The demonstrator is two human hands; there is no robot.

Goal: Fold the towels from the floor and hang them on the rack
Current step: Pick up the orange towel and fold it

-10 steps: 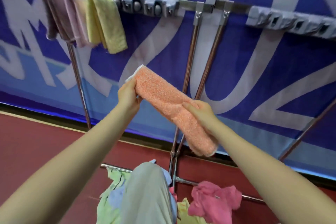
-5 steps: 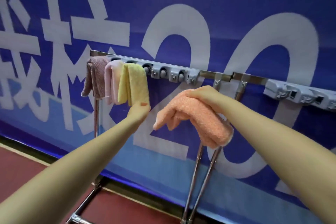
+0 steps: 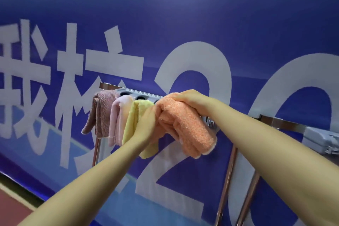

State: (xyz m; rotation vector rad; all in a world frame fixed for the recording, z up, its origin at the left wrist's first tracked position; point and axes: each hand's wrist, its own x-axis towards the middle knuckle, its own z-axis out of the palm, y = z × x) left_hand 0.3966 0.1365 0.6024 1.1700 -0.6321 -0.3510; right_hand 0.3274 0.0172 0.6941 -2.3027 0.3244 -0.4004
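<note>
A folded orange towel (image 3: pixel 185 124) lies draped over the rack's top bar (image 3: pixel 110 86), just right of the hung ones. My right hand (image 3: pixel 190 98) grips its top fold from above. My left hand (image 3: pixel 146 124) presses against its left side, between it and the yellow towel (image 3: pixel 132 124). Left of the yellow one hang a pale pink towel (image 3: pixel 119 115) and a mauve towel (image 3: pixel 100 113). The towels on the floor are out of view.
Grey clip blocks (image 3: pixel 319 139) sit along the bar to the right. Two copper legs (image 3: pixel 227 180) slant down below the bar. A blue banner (image 3: pixel 183 24) with white characters stands close behind. A strip of red floor (image 3: pixel 11 207) shows at lower left.
My right hand carried the orange towel up and left onto the bar beside the yellow towel. My left hand moved from the yellow towel's lower edge to the orange towel's side. My view tilted upward.
</note>
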